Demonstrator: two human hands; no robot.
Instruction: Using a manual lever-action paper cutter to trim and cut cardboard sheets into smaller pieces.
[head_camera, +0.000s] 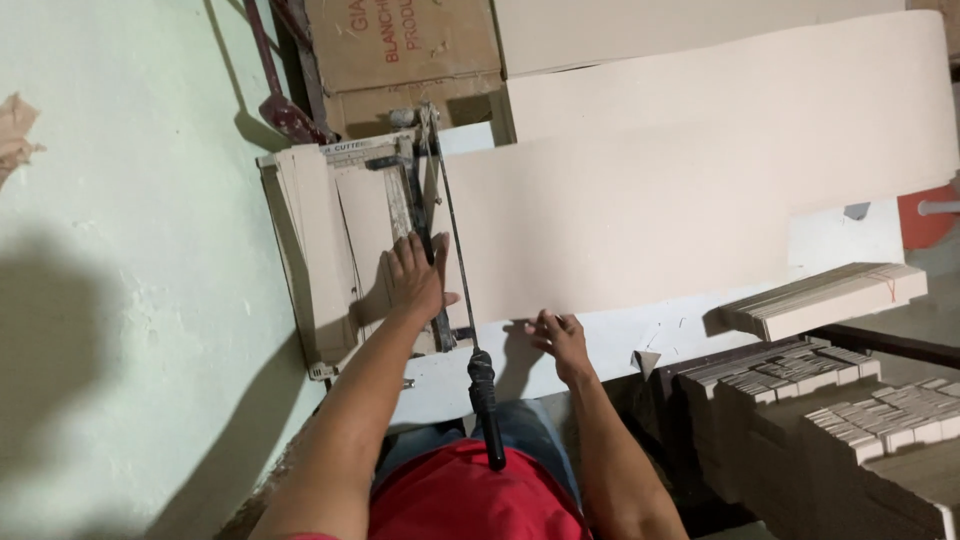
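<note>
A paper cutter (345, 165) sits against the pale green wall, its long blade arm (452, 250) raised, with a black handle (486, 405) near my body. A big tan cardboard sheet (700, 190) lies across the cutter bed and reaches far to the right. My left hand (415, 275) presses flat, fingers spread, on the cardboard right beside the blade. My right hand (560, 340) pinches the near edge of the same sheet with curled fingers. A stack of cut tan strips (315, 240) rests on the cutter's left side.
Piles of cut cardboard strips (830, 400) stand at lower right, with one slanted stack (820, 298) above them. A brown carton (405, 45) and more sheets lean at the back. A dark red tool (280, 105) hangs by the wall. A red object (925, 215) shows at the right edge.
</note>
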